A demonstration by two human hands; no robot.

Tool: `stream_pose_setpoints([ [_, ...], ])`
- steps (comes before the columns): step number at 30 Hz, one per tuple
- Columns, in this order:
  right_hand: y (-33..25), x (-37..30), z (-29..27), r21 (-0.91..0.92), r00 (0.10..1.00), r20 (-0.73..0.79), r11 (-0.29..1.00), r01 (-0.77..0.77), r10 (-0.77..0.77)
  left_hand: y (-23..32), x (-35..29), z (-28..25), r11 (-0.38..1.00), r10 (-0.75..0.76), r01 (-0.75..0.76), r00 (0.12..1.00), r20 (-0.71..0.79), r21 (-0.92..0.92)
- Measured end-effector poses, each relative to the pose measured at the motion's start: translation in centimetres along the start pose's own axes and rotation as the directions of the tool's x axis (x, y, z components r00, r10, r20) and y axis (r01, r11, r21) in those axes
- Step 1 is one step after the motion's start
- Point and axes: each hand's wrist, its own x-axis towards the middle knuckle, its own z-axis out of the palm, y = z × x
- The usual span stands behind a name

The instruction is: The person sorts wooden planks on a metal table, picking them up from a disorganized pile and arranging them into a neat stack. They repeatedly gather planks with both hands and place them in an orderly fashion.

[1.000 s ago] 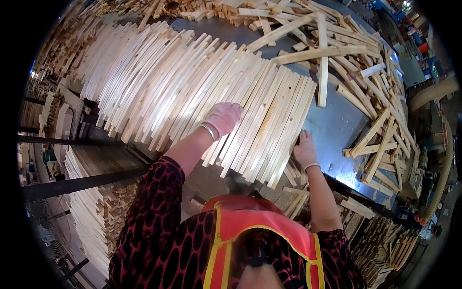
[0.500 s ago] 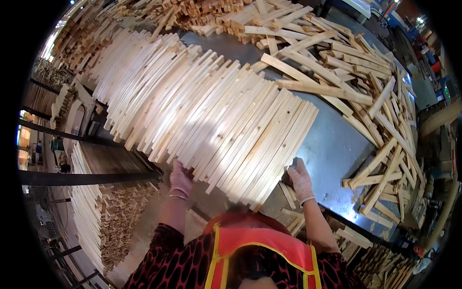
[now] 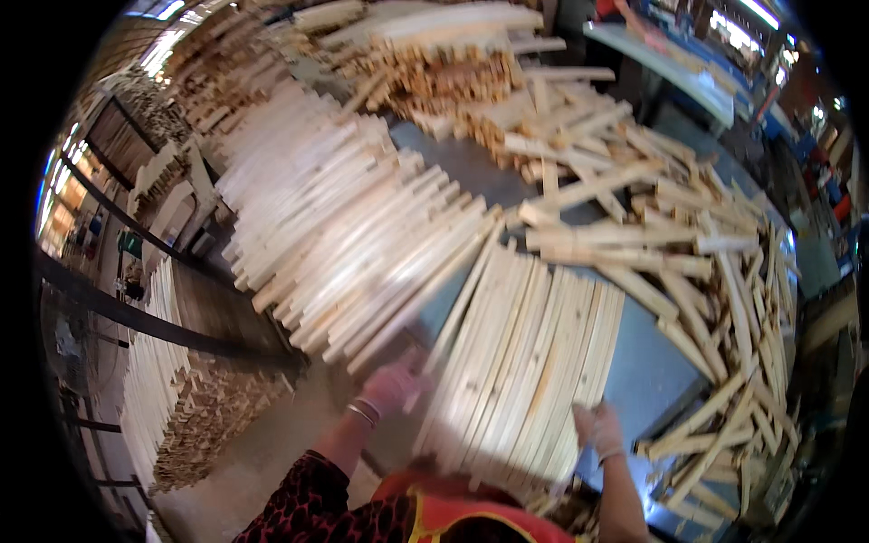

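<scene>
A batch of pale wooden strips (image 3: 520, 362) lies side by side on the grey metal table (image 3: 647, 348), between my two gloved hands. At its right edge, my right hand (image 3: 599, 430) presses in with curled fingers. My left hand (image 3: 391, 387) is by the batch's near left side; motion smears its fingers, so I cannot tell how they grip. One strip (image 3: 466, 294) on that side leans away from the others. A gap showing the table separates the batch from a longer row of strips (image 3: 362, 249) to the left.
A jumbled heap of wooden pieces (image 3: 670, 226) covers the table's right and far side. Stacked wood (image 3: 453, 77) stands at the back. A dark metal bar (image 3: 154, 321) and a pile of strips (image 3: 213, 421) are at the left. Beyond is another table (image 3: 665, 68) with a person's arm.
The right-hand batch of strips has come apart from the long row and turned more upright in view. Both my hands have shifted right and nearer with it. The view has also tilted.
</scene>
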Motion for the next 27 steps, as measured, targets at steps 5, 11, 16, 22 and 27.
stream_pose_setpoints([
  [5,1.5,-1.0,2.6,0.332,0.999,-0.014,0.943,0.039,-0.037,-4.9,3.7,12.5,0.796,0.162,-0.157,0.986,-0.044,-0.585],
  [11,5.1,-3.2,4.7,0.368,0.962,0.072,0.903,0.220,-0.264,-0.8,-3.8,5.7,0.888,0.106,-0.103,0.994,-0.017,-0.448],
  [16,-7.0,-7.1,1.6,0.827,0.963,0.019,0.545,0.136,-0.270,3.7,-5.6,-3.5,0.953,0.231,-0.262,0.953,-0.198,-0.152],
  [22,-17.8,1.3,-2.2,0.742,0.909,-0.192,0.551,0.381,-0.369,4.9,-1.2,-11.3,0.790,0.134,-0.246,0.963,-0.233,-0.562],
  [27,-35.0,9.4,-9.9,0.601,0.838,-0.181,0.616,0.509,-0.515,3.8,12.3,-20.2,0.579,0.394,-0.699,0.690,-0.607,-0.419],
])
